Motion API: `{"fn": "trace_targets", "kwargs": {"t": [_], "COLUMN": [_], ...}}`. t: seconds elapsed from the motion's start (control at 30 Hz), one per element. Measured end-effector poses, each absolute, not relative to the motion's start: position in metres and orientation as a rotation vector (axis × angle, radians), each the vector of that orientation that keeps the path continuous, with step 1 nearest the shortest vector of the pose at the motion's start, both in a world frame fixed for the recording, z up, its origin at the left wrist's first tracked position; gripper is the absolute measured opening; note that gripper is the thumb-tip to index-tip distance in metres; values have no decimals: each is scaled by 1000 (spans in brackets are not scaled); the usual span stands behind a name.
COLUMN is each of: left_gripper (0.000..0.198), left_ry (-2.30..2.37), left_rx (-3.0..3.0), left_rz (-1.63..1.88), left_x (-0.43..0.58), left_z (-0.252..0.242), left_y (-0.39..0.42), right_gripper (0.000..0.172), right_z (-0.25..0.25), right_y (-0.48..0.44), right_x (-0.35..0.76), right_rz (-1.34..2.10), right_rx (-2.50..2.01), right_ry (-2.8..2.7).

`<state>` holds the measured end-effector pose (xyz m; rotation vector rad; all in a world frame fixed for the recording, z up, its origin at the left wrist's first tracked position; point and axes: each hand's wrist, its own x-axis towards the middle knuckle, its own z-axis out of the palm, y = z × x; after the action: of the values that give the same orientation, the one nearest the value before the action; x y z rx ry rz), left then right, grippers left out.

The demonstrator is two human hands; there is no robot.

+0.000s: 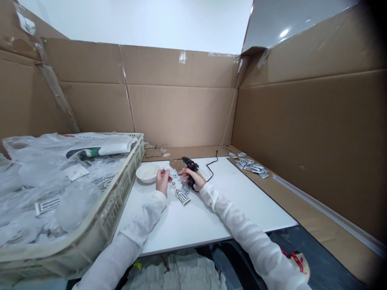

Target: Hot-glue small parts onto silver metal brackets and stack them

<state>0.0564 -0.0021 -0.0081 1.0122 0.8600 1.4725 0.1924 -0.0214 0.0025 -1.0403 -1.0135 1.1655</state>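
My left hand [163,182] is closed in a pinch on a small white-and-grey flat piece [173,172]. It is just right of a white bowl [146,173]. My right hand [196,178] is wrapped round the handle of a black hot glue gun [190,164], whose orange-tipped nozzle points up and to the left. Some of its fingers reach left toward the small piece. Below the hands, an arch-shaped grey-and-white piece [182,197] lies on the white board [193,225]. A small dark ring [173,183] lies between the hands.
A large plastic crate [121,205] full of clear plastic bags [75,201] takes up the left side. Several arch-shaped pieces [252,167] are piled on cardboard at the right. A black cord [211,169] lies behind my right hand. Cardboard walls [181,112] enclose the table.
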Motion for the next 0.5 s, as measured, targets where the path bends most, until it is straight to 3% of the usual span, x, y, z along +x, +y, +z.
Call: {"fn": "trace_targets", "kwargs": {"t": [0.5], "left_gripper": [31], "left_ry": [889], "left_rx": [1065], "left_rz": [1323], "left_x": [52], "left_z": [7], "left_y": [-2], "right_gripper": [18], "right_z": [9], "right_y": [-17], "right_x": [195], "right_rz": [1327], "right_rx": [-927], "right_ry": [-1017]}}
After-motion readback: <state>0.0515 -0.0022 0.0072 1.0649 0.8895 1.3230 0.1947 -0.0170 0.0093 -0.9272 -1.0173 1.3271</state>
